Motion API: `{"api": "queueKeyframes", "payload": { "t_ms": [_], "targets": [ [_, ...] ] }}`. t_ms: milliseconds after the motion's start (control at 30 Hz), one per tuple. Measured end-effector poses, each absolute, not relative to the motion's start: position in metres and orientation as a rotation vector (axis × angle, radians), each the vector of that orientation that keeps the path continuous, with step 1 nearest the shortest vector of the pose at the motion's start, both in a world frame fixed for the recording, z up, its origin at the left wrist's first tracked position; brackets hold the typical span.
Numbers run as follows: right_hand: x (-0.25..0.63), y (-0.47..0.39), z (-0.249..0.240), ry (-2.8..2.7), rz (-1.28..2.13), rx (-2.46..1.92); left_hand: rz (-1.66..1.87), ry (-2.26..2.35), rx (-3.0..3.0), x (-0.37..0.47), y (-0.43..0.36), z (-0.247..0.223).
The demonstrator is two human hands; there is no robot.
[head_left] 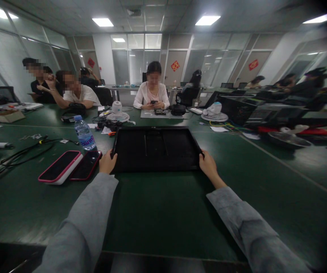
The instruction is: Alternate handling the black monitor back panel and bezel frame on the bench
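Note:
A wide black tray-like panel with a raised rim lies on the green table in front of me. Two thin upright lines run across its dark inner face. My left hand is closed round its left edge, thumb on the rim. At the opposite edge, my right hand grips the rim in the same way, with the fingers partly hidden underneath. Just left of my left hand lie a phone with a red edge and a pink-rimmed white case. A water bottle stands behind them.
Black cables lie on the left of the green table. Small white fans stand further back. A person sits opposite, holding a phone; others sit at the left and far right. A metal pan is on the right.

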State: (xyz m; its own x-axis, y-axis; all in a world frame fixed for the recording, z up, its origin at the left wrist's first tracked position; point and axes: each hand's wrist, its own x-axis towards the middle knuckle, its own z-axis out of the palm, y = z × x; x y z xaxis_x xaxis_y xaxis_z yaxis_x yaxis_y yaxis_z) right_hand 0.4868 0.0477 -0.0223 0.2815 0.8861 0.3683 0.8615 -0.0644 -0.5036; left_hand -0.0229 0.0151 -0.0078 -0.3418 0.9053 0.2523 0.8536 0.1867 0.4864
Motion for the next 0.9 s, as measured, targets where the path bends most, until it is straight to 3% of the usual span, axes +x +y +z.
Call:
{"api": "queueKeyframes", "payload": {
  "t_ms": [900],
  "targets": [
    [0.4881, 0.0484, -0.0231, -1.574, 0.054, -1.89, 1.041, 2.262, 1.768, -0.026, 0.0169, -0.0158]
  ]
}}
